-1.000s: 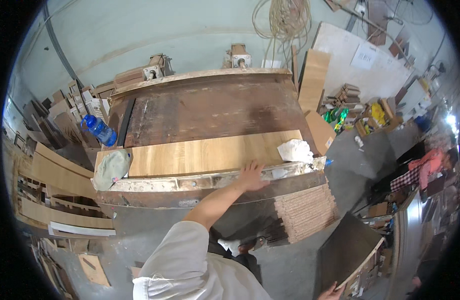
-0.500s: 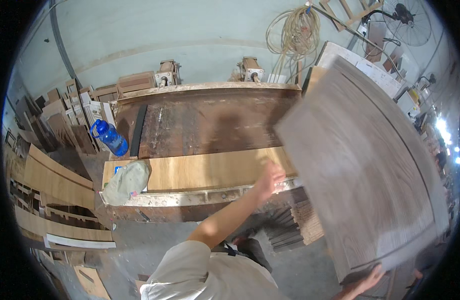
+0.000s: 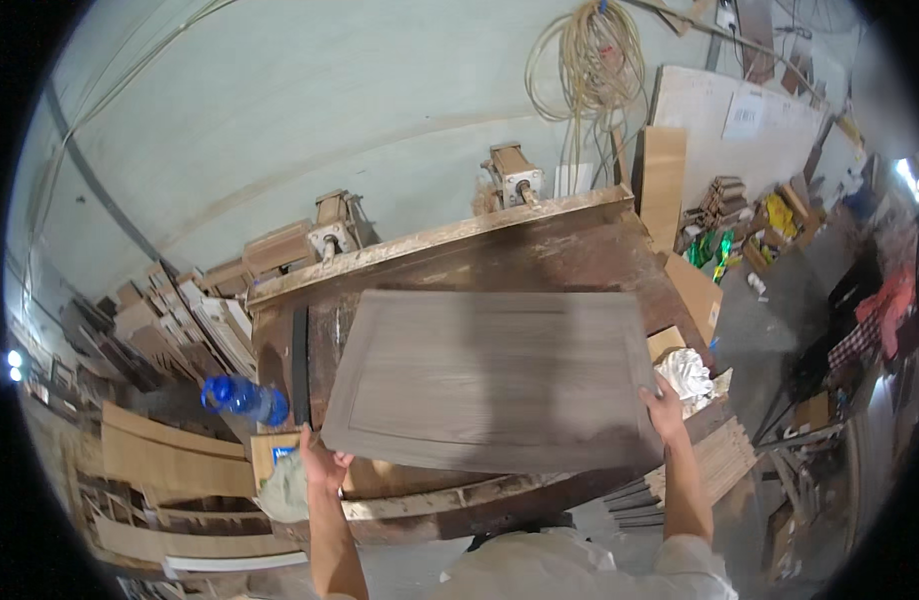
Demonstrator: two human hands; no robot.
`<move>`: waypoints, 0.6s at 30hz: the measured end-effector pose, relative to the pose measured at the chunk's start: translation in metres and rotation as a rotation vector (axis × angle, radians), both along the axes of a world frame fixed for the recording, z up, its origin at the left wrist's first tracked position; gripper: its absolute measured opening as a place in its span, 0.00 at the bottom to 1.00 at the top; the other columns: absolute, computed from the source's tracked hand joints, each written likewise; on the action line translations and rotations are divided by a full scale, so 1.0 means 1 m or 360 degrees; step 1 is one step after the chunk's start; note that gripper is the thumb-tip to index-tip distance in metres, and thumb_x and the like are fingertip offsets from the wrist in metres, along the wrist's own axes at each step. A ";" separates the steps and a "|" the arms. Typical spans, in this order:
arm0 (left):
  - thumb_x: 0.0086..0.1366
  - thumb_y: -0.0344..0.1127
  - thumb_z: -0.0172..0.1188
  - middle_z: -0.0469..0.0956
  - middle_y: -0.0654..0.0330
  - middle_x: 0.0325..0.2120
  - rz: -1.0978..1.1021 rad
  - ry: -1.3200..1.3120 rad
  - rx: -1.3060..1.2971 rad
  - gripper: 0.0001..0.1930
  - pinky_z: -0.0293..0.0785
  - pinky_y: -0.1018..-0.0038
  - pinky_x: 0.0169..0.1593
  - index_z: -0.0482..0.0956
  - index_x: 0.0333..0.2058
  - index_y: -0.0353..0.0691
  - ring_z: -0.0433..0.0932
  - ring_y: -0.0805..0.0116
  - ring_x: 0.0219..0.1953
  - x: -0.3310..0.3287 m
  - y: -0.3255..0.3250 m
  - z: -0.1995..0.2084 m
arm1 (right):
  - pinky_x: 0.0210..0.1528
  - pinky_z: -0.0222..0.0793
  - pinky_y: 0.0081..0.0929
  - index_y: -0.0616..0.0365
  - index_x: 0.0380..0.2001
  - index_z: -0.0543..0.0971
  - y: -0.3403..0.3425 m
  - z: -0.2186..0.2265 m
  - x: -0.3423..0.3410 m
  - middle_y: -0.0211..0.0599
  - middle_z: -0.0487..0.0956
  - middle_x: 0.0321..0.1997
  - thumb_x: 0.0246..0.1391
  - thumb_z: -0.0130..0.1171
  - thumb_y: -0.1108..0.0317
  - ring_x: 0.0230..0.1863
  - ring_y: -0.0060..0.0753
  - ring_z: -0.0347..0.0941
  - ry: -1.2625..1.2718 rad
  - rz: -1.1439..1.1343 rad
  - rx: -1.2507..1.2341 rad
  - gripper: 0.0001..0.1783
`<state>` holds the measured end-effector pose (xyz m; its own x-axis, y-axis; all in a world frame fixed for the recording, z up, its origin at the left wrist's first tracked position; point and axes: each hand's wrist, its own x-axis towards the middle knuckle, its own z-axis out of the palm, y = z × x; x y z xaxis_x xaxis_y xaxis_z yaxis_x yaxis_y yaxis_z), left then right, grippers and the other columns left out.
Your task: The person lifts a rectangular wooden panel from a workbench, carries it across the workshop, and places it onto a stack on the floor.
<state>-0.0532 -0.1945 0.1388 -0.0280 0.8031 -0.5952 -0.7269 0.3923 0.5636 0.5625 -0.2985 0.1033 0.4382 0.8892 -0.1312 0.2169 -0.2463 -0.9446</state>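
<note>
As my left hand [image 3: 325, 468] pinches one grey wood-grain panel [image 3: 430, 370] by its lower-left corner and my right hand [image 3: 665, 408] its right edge, mid-frame, I judge this step to be steadying it over one brown workbench [image 3: 590, 248]; the next move probably calls for even grips. I count one blue water bottle [image 3: 250, 400], left, and two pneumatic cylinders [image 3: 510, 162], upper centre

A wide fisheye view from the left of two head-worn cameras looks down over the wearer's forearms [image 3: 689, 500], close above a grey-brown panel [image 3: 430, 380], and across a workbench [image 3: 580, 255] to the pale wall [image 3: 310, 120] beyond, straight edges bowing at the rim
</note>
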 end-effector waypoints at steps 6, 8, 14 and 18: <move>0.65 0.58 0.51 0.79 0.66 0.43 -0.0167 0.0729 -0.0024 0.24 0.79 0.71 0.37 0.74 0.52 0.51 0.79 0.70 0.40 -0.032 0.062 -0.057 | 0.55 0.67 0.28 0.68 0.61 0.66 0.169 -0.054 0.002 0.48 0.76 0.54 0.56 0.61 0.64 0.52 0.35 0.73 -0.0019 0.0197 -0.0015 0.32; 0.65 0.57 0.50 0.80 0.66 0.41 -0.0083 0.0938 -0.0325 0.23 0.78 0.72 0.36 0.75 0.51 0.50 0.79 0.72 0.39 -0.032 0.077 -0.079 | 0.58 0.65 0.29 0.68 0.60 0.66 0.209 -0.064 0.010 0.49 0.75 0.56 0.56 0.62 0.64 0.55 0.37 0.71 -0.0101 0.0168 -0.0129 0.32; 0.63 0.49 0.57 0.78 0.59 0.44 -0.0356 0.1649 -0.0125 0.25 0.73 0.66 0.40 0.73 0.54 0.40 0.77 0.64 0.42 -0.025 0.127 -0.131 | 0.62 0.62 0.37 0.56 0.55 0.75 0.290 -0.086 0.016 0.45 0.72 0.59 0.50 0.64 0.57 0.60 0.50 0.67 -0.0814 0.0042 -0.0302 0.29; 0.60 0.43 0.61 0.75 0.45 0.48 -0.0550 0.1970 0.0421 0.31 0.69 0.57 0.55 0.68 0.58 0.32 0.74 0.50 0.49 0.005 0.151 -0.141 | 0.61 0.62 0.42 0.49 0.52 0.78 0.292 -0.098 -0.015 0.44 0.70 0.60 0.46 0.66 0.54 0.60 0.52 0.65 -0.1184 0.0006 -0.0251 0.28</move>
